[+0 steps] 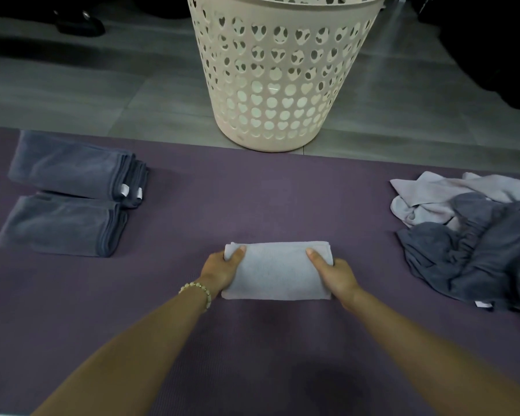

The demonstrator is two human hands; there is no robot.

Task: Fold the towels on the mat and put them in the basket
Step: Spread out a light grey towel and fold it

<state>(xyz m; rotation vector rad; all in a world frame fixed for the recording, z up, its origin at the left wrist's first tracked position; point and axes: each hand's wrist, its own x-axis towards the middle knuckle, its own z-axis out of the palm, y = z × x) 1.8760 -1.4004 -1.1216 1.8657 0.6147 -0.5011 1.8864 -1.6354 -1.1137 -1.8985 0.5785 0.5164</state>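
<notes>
The light folded towel [278, 270] lies flat on the purple mat [252, 340], at the middle of the view and directly in front of the person. It forms a compact rectangle with its long side running left to right.

The left hand [222, 270] grips the left end of the towel. Its thumb lies on the top surface near the far left corner; the remaining fingers are hidden at the towel's edge. The right hand [335, 273] grips the right end in the same way, with the thumb on top near the far right corner and the other fingers out of sight. The towel spans the full gap between the two hands. Whether it rests on the mat or is raised slightly cannot be determined. A beaded bracelet [197, 291] sits on the left wrist.

The cream basket [282, 85], perforated with heart-shaped holes, stands upright on the grey tiled floor [102, 94], just beyond the far edge of the mat and straight ahead of the towel.

On the left part of the mat, two stacks of dark folded towels lie just beside each other: the far stack [69, 166] and the near stack [57, 225]. On the right part of the mat lies an unfolded pile [468, 235] of light and dark towels, well apart from the right hand.
</notes>
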